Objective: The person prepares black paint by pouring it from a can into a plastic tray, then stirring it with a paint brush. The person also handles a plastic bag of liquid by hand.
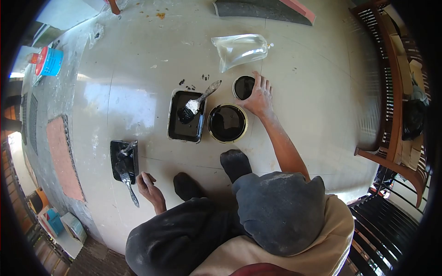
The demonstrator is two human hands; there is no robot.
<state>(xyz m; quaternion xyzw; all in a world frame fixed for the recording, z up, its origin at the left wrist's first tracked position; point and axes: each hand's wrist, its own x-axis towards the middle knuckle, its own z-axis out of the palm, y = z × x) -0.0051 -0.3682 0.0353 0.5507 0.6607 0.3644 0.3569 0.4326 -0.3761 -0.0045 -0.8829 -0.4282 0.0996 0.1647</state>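
Observation:
My right hand [260, 97] reaches forward and grips the edge of a small round lid-like dish [244, 87] with a dark inside and a pale rim; its thumb and fingers span the near right side. Beside it stands a larger round paint can [227, 123] of glossy black liquid. To its left, a paint tray [186, 129] holds black paint, with a paint-smeared brush [202, 97] resting across it. My left hand [151, 189] hangs empty with fingers loosely apart, near a smaller black tray [131, 161] bearing a messy brush [126, 177] and another smeared tool.
Ahead lies a clear, puffed plastic bag [241, 50]. A dark mat [262, 9] is farther off. On the left are a blue tub with a red lid [49, 61] and a pink board [65, 156]. A wooden bench [391, 115] stands right. My feet [235, 163] are close to the can.

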